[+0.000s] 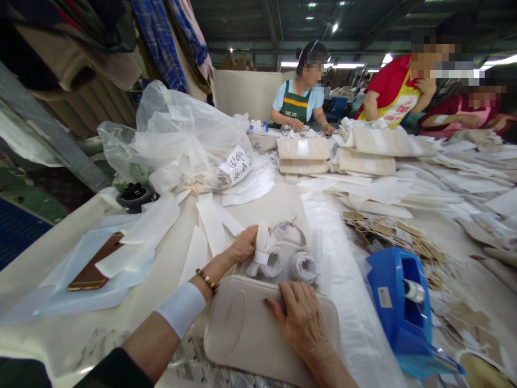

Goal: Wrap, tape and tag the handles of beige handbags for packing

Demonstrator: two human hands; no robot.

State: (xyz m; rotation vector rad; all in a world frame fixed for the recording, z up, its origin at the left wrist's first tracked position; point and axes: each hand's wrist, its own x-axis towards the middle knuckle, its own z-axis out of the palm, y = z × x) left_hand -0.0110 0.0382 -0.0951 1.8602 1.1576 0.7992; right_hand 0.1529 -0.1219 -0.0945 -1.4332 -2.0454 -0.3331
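Note:
A beige handbag (250, 328) with an oval stitched outline on its front lies before me on the table. My right hand (301, 318) rests on the bag's face, thumb out to the side and fingers laid towards its upper edge. Beyond that edge, my left hand (245, 243) is closed on a strap wrapped in white paper (262, 245), its fingertips partly hidden. A second wrapped coil (305, 267) sits just to the right. Between and behind the two wrapped pieces, a beige strap loop with metal hardware (291, 231) shows.
A blue tape dispenser (398, 296) stands at right beside scattered cardboard tags (404, 234). White paper strips (208, 215) and a brown phone-like case (95, 261) lie left. Clear plastic bags (177, 134) pile up behind. Several wrapped beige bags (302, 148) are stacked ahead; co-workers (299, 99) stand across.

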